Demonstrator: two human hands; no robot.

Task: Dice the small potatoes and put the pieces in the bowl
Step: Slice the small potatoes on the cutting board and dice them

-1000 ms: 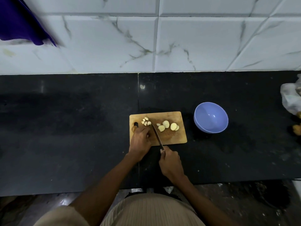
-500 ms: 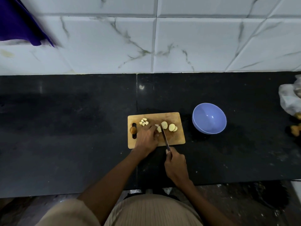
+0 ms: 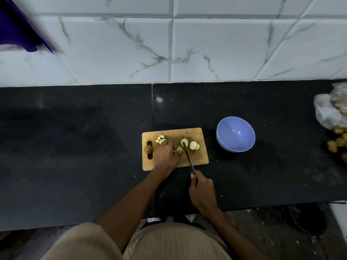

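A small wooden cutting board (image 3: 201, 158) lies on the black counter. Diced potato bits (image 3: 160, 139) sit near its back left, round potato slices (image 3: 193, 145) towards the right. An unpeeled brown potato end (image 3: 148, 148) rests by the handle slot. My left hand (image 3: 166, 156) pinches a potato piece (image 3: 179, 149) on the board with its fingertips. My right hand (image 3: 202, 190) grips the handle of a knife (image 3: 188, 156), whose blade tip lies between that piece and the slices. The empty blue bowl (image 3: 235, 134) stands right of the board.
A plastic bag (image 3: 330, 107) with small brown potatoes (image 3: 338, 141) spilling out lies at the counter's right edge. A white marbled tile wall rises behind. A purple cloth (image 3: 16, 29) hangs at the top left. The counter's front edge runs just below my right hand.
My left hand moved right from the diced bits to a slice at the board's middle. The knife and my right hand shifted right, the blade now beside the slices.
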